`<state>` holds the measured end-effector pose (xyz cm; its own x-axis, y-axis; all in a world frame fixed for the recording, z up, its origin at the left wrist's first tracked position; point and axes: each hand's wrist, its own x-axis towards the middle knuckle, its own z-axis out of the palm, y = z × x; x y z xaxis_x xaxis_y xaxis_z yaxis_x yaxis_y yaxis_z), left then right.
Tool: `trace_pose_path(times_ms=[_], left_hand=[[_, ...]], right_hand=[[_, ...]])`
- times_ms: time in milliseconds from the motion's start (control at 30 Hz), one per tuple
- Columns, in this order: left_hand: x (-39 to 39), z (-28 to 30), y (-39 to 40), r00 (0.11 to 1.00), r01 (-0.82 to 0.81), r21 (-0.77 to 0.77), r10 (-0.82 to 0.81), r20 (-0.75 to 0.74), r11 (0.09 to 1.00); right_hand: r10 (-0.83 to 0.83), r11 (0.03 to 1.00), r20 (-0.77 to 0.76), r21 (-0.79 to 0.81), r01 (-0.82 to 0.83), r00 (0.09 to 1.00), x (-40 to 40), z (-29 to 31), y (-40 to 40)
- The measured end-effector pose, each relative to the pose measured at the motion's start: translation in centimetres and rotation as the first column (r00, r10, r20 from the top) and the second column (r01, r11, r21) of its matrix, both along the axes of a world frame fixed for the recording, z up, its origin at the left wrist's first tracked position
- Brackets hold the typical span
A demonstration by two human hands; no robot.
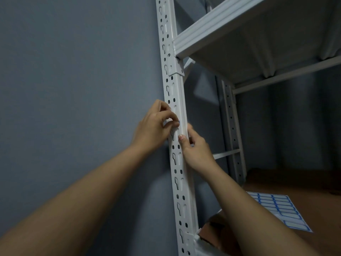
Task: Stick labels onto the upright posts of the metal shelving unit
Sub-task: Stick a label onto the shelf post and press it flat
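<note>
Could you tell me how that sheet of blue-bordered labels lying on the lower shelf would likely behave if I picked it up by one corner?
The label sheet looks thin and lies flat on the lower shelf, so it would probably droop and feel very light. Its backing may be slick, so it could slide if pushed.

No words, numbers or brands can be read; the blue-bordered labels on the sticker sheet (280,209) look blank; the label (175,123) at the post (180,100) shows no legible writing.

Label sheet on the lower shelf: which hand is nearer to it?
Right. The right hand holds the post above and left of the label sheet; the left hand pinches a label farther left and higher.
</note>
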<state>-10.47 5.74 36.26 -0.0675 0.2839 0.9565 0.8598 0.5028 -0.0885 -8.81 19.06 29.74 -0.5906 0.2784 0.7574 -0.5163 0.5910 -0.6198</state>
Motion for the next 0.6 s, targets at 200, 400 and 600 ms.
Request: trace_pose_path(times_ms=[200, 400, 600], left_hand=[[0.1, -0.2, 0.1, 0.997, -0.068, -0.052, 0.067, -0.022, 0.996], [-0.7, -0.2, 0.1, 0.971, -0.007, 0.040, 0.016, -0.241, 0.999], [-0.8, 0.0, 0.1, 0.973, 0.005, 0.041, 0.004, -0.229, 0.999]], right_hand=[[0.008, 1.000, 0.005, -0.013, -0.008, 1.000, -0.1, -0.2, -0.1], [0.003, 1.000, -0.001, -0.007, -0.003, 1.000, -0.1, -0.2, -0.2], [-0.013, 1.000, 0.001, -0.005, 0.013, 1.000, -0.2, -0.1, -0.2]])
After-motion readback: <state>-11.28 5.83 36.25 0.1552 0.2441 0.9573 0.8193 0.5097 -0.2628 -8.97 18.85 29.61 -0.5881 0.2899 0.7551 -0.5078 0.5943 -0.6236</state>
